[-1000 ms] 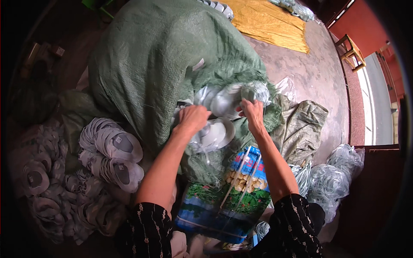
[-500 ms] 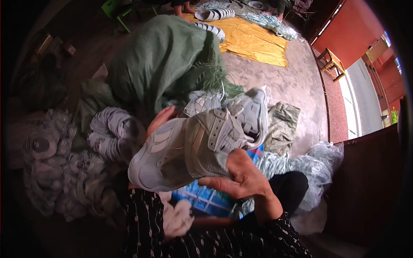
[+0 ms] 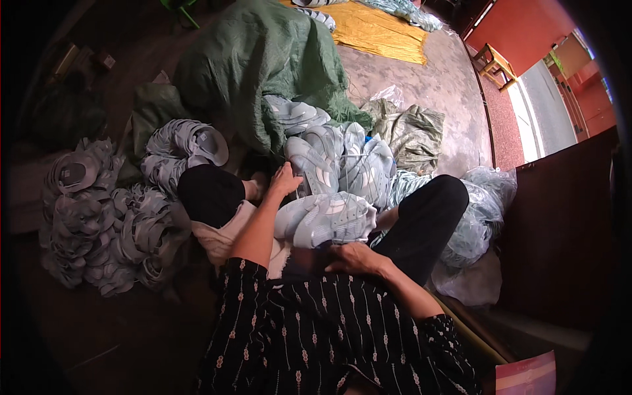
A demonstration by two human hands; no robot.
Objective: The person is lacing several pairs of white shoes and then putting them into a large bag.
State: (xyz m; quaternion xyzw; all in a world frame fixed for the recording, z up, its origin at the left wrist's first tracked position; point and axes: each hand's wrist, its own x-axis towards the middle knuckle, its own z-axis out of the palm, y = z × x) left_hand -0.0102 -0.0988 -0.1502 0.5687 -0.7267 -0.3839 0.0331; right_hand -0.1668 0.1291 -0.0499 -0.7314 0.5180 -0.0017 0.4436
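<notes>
Several pale grey shoe uppers point(image 3: 326, 217) lie sideways across my lap, with eyelets and a mesh toe showing. Beyond them more pale uppers point(image 3: 316, 161) stand packed side by side, and others point(image 3: 296, 115) sit in the mouth of a green woven sack point(image 3: 263, 56). My left hand point(image 3: 283, 181) reaches forward against the left side of the packed uppers, fingers apart, its fingertips partly hidden. Close to my body, just below the upper on my lap, my right hand point(image 3: 359, 258) is open with its fingers pointing left; it grips nothing that I can see.
Heaps of grey shoe parts point(image 3: 95, 224) and a curved stack point(image 3: 181, 151) lie to the left. At the right are clear plastic bundles point(image 3: 477, 217) and a dark red panel point(image 3: 566, 224). A crumpled sack point(image 3: 415, 135), yellow cloth point(image 3: 382, 33) and wooden stool point(image 3: 497, 66) are farther off.
The bundle of shoe uppers that both hands held up is no longer raised. My left hand has moved forward to the packed uppers, my right hand down toward my lap. The view has shifted.
</notes>
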